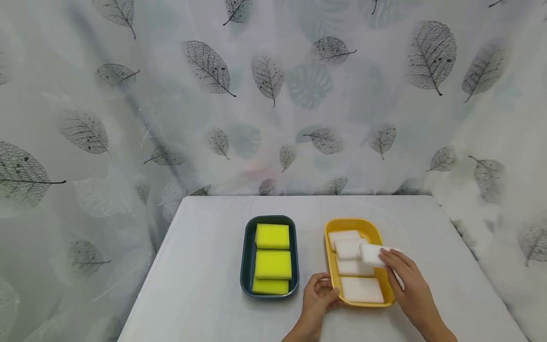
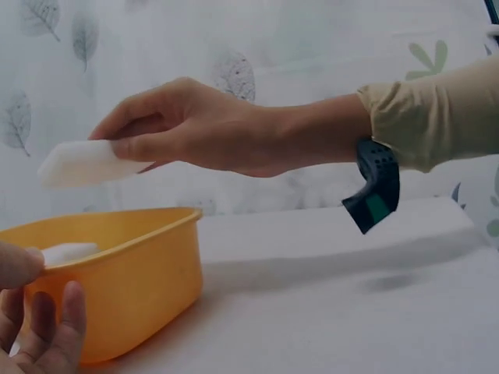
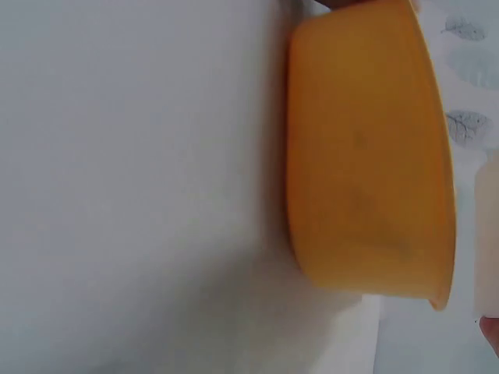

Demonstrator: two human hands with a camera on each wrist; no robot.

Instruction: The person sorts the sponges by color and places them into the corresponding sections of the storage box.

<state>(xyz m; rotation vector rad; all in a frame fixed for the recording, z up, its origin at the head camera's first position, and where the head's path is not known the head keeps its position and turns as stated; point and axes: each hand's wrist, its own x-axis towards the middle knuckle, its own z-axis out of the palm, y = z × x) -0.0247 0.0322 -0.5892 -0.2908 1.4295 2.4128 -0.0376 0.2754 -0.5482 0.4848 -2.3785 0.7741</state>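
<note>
My right hand (image 1: 408,280) pinches a white sponge block (image 1: 371,255) between thumb and fingers. In the left wrist view, that white block (image 2: 74,165) is held above the rim of a yellow plastic tub (image 2: 148,284), apart from it. Several more white blocks (image 1: 362,289) lie inside the tub, some overlapping. My left hand (image 1: 316,297) grips the tub's near left rim, with the thumb over the edge and the fingers against the outer wall. The right wrist view shows the tub's outer side (image 3: 366,156) and only an edge of the held block (image 3: 487,241).
Left of the yellow tub stands a dark green tub (image 1: 243,266) holding several bright yellow sponges (image 1: 273,264). Both tubs are on a white-covered table (image 1: 205,266). A leaf-patterned curtain (image 1: 273,118) hangs behind and along the sides.
</note>
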